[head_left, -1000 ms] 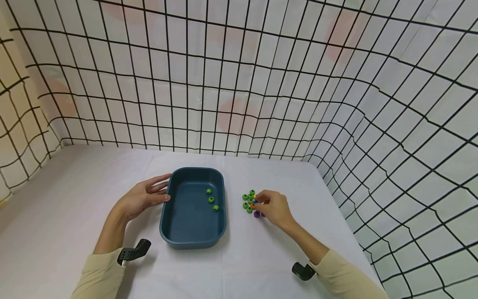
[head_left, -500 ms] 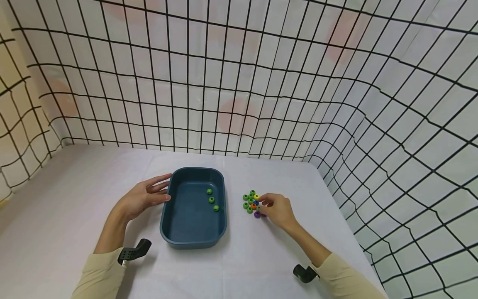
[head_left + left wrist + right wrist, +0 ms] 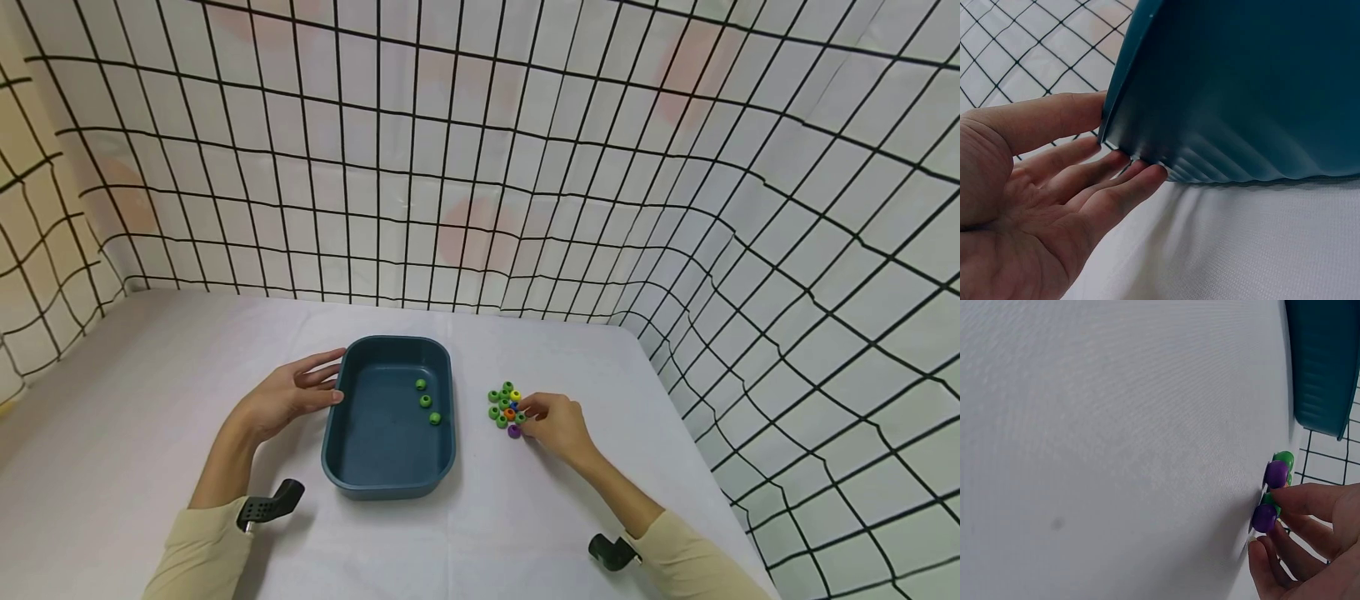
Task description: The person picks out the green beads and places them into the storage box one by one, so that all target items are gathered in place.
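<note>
In the head view, my left hand rests against the left side of a dark blue plastic tray, fingers spread. Its thumb and fingertips meet the tray wall in the left wrist view. Three green beads lie inside the tray. My right hand reaches into a cluster of beads on the table, thumb and fingertips right at a green bead. The right wrist view puts a purple bead between thumb and fingers; I cannot tell whether any bead is pinched.
Among the clustered beads are several green ones, a yellow bead, an orange bead and another purple bead. A white cloth covers the table. Black grid-patterned white sheeting rises behind and to the right.
My right hand has drawn slightly right and toward me, uncovering the yellow and orange beads and a green one. A purple bead has shifted slightly left. My left hand and the tray stay put.
</note>
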`<state>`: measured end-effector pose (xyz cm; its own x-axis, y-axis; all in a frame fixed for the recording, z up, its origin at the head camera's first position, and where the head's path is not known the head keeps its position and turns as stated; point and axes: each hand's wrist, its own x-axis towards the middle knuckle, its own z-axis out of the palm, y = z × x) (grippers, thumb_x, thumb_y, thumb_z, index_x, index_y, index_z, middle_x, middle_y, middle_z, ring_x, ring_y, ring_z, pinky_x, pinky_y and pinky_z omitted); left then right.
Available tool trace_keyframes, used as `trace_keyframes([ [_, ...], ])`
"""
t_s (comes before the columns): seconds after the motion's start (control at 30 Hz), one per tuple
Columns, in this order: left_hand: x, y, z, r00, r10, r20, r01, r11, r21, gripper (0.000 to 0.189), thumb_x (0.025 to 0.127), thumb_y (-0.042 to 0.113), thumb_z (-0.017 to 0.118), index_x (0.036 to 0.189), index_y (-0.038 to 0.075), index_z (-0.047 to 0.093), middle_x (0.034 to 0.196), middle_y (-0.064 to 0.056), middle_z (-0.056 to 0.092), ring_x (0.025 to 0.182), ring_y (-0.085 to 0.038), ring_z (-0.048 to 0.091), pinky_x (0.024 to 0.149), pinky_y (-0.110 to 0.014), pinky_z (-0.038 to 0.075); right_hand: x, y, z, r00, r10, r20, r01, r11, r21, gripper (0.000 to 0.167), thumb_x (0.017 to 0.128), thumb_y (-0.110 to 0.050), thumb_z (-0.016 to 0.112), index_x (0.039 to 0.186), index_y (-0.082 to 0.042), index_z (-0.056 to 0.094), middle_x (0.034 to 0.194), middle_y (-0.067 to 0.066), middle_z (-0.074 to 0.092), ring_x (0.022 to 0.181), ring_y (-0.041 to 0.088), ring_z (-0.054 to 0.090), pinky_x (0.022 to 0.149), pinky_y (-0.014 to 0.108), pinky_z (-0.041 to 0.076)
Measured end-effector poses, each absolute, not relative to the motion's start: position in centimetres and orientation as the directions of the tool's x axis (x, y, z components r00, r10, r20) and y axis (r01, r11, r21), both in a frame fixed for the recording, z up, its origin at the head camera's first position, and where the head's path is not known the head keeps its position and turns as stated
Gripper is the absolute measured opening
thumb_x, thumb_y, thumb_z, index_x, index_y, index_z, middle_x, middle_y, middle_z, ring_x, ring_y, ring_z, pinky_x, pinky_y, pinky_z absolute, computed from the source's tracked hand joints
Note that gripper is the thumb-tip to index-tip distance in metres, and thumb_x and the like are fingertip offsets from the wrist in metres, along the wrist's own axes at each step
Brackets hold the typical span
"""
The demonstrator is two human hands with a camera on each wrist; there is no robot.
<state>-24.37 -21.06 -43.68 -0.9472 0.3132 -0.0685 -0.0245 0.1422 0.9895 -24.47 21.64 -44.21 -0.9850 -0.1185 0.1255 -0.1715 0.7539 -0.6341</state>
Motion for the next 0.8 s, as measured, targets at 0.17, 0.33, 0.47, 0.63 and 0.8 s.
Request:
trace_keyframes([
  [0.17,-24.3,-21.0,-43.6,-0.944,0.323,-0.067,-0.026,0.132,0.991,0.083,0.091,0.012,0.074,0.16,0.007,0.028,0.162,-0.024,0.032,0.149,-0.042,0.033,0.105,-0.037,0.052,-24.6,21.6,-44.6,-0.984,-0.123,0.128,-0.177,0.752,-0.635,0.023,0.076,0.0,0.079,0.097,-0.008,0.079,0.088,0.006,0.077,0.08,0.018,0.07,0.068,0.032,0.056],
  [0.33,-24.2,-20.9,-43.5,-0.943,0.324,-0.071,-0.028,0.135,0.991,0.083,0.092,0.012,0.074,0.16,0.007,0.028,0.162,-0.024,0.031,0.149,-0.043,0.032,0.106,-0.039,0.052,-24.8,21.7,-44.9,-0.983,-0.12,0.137,-0.18,0.746,-0.641,0.021,0.075,0.001,0.08,0.095,-0.008,0.078,0.085,0.004,0.077,0.078,0.016,0.07,0.07,0.033,0.056],
  [0.47,-24.2,-21.0,-43.5,-0.944,0.322,-0.073,-0.031,0.134,0.99,0.084,0.091,0.012,0.075,0.16,0.007,0.028,0.162,-0.024,0.031,0.149,-0.042,0.032,0.105,-0.037,0.052,-24.8,21.7,-45.1,-0.983,-0.117,0.141,-0.181,0.738,-0.651,0.02,0.075,0.002,0.08,0.093,-0.008,0.078,0.084,0.004,0.077,0.078,0.015,0.069,0.072,0.033,0.057],
  [0.63,-24.2,-20.9,-43.5,-0.944,0.321,-0.074,-0.036,0.124,0.992,0.084,0.091,0.011,0.075,0.16,0.007,0.028,0.162,-0.024,0.031,0.15,-0.041,0.031,0.104,-0.034,0.053,-24.9,21.7,-45.3,-0.982,-0.112,0.149,-0.183,0.736,-0.652,0.02,0.075,0.002,0.08,0.092,-0.008,0.078,0.085,0.004,0.078,0.078,0.016,0.071,0.072,0.034,0.059],
  [0.8,-24.1,-21.0,-43.4,-0.944,0.321,-0.074,-0.035,0.124,0.992,0.084,0.091,0.012,0.075,0.16,0.007,0.028,0.162,-0.025,0.03,0.15,-0.042,0.03,0.103,-0.034,0.054,-24.9,21.6,-45.2,-0.982,-0.108,0.156,-0.185,0.735,-0.653,0.019,0.075,0.002,0.081,0.09,-0.008,0.078,0.084,0.005,0.077,0.079,0.017,0.071,0.073,0.036,0.059],
])
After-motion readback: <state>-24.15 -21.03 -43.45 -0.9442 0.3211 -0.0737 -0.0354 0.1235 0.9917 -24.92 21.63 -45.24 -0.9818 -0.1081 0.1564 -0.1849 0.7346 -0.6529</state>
